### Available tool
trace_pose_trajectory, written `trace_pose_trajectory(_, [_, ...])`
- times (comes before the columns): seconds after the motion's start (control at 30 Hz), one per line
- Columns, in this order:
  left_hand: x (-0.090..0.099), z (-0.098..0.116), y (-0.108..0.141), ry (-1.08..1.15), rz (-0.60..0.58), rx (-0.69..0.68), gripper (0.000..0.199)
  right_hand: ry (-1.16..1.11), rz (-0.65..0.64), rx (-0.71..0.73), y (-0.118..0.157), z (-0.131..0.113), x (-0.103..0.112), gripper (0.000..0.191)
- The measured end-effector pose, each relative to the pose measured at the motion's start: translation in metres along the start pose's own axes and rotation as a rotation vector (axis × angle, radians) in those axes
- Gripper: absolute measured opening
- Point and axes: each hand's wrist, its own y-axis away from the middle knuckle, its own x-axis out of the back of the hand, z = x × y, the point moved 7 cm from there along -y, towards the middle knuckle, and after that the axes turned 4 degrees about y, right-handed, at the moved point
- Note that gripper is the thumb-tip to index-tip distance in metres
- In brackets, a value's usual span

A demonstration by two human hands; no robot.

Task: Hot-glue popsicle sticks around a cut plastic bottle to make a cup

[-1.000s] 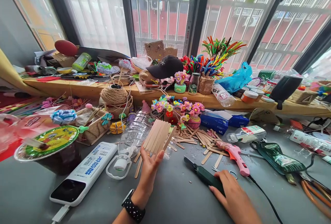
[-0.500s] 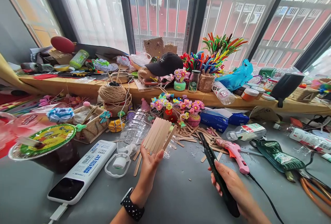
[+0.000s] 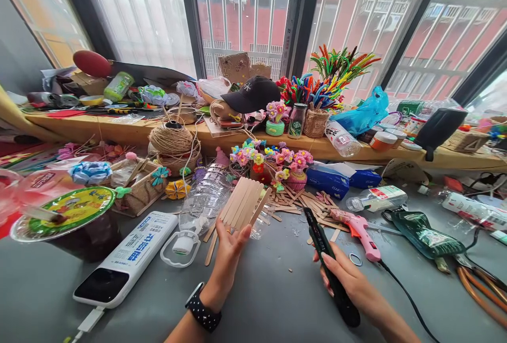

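Note:
My left hand (image 3: 232, 245), with a dotted watch band at the wrist, holds a flat panel of craft sticks (image 3: 242, 201) from below, its fingers behind and the thumb at the lower right. The sticks lie side by side; one at the right edge stands at an angle. My right hand (image 3: 344, 269) is wrapped round a slim black pen-like tool (image 3: 330, 266) with small light lettering. Its narrow end points up and away, apart from the sticks. A pink glue gun (image 3: 358, 233) lies just right of it, beside a small ring (image 3: 355, 259).
Loose craft sticks (image 3: 297, 201) are heaped behind my hands. On the left are a clear plastic bottle (image 3: 204, 200), a white power bank (image 3: 130, 258) with a cable, and a lidded cup (image 3: 75, 221). A twine spool (image 3: 171, 142) and a cluttered wooden ledge (image 3: 245, 145) stand behind.
My right hand and the black tool have shifted slightly left, and the ring beside the glue gun now shows. The stick panel stays almost in place in my left hand.

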Motion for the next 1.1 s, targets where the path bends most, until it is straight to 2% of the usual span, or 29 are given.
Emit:
trace_pose_trajectory(0.17, [0.003,-0.003,0.000,-0.030,0.014,0.010,0.090,0.351,0.084,0.089,-0.005,-0.003,0.013,0.051])
trace_pose_trajectory(0.3, [0.005,-0.004,0.000,-0.069,0.042,0.011,0.087,0.664,0.143,0.251,-0.017,-0.013,0.022,0.042])
trace_pose_trajectory(0.4, [0.003,-0.001,0.000,-0.101,0.044,-0.023,0.086,0.797,0.240,0.249,-0.024,-0.016,0.033,0.039])
trace_pose_trajectory(0.57, [-0.003,0.005,0.000,-0.162,0.012,-0.102,0.092,0.850,0.524,0.210,-0.019,-0.018,0.066,0.036])
trace_pose_trajectory(0.67, [0.000,0.010,0.000,-0.311,0.026,-0.154,0.094,0.969,0.774,0.153,-0.009,-0.010,0.094,0.044])
trace_pose_trajectory(0.7, [0.000,0.013,0.001,-0.379,0.024,-0.192,0.093,1.039,0.863,0.116,-0.006,-0.007,0.104,0.048])
trace_pose_trajectory(0.77, [0.000,0.020,0.002,-0.509,0.002,-0.298,0.092,1.144,0.955,0.001,-0.004,0.003,0.118,0.056])
trace_pose_trajectory(0.83, [-0.001,0.026,0.002,-0.633,-0.028,-0.395,0.091,1.190,0.970,-0.117,-0.006,0.015,0.128,0.060])
trace_pose_trajectory(0.9, [-0.001,0.028,0.002,-0.740,-0.059,-0.453,0.090,1.182,0.929,-0.178,-0.011,0.024,0.133,0.062])
trace_pose_trajectory(1.0, [0.001,0.024,-0.001,-0.830,-0.091,-0.474,0.090,1.139,0.868,-0.190,-0.019,0.032,0.136,0.060])
trace_pose_trajectory(1.1, [0.003,0.020,-0.004,-0.876,-0.105,-0.471,0.090,1.112,0.861,-0.187,-0.023,0.033,0.138,0.052])
